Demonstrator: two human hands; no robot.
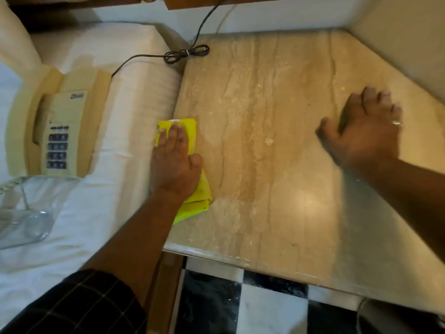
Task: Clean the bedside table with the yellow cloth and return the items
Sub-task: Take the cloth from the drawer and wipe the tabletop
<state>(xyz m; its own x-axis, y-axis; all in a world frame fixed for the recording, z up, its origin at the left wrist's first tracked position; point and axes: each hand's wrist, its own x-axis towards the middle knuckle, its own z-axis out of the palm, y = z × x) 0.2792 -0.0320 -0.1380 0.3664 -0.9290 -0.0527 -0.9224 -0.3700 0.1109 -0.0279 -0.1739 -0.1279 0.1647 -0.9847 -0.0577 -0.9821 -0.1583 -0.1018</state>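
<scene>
Head view: clear glass jug (22, 213) on bed (96, 227), near telephone (56, 131).

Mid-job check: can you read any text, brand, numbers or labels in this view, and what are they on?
No text here is legible.
On the telephone, the blue logo: too blurred to read.
Above its keypad, the dark strip: print too small to read.
The keypad keys: digits not legible.
On the yellow cloth, the white tag: no readable text.
</scene>
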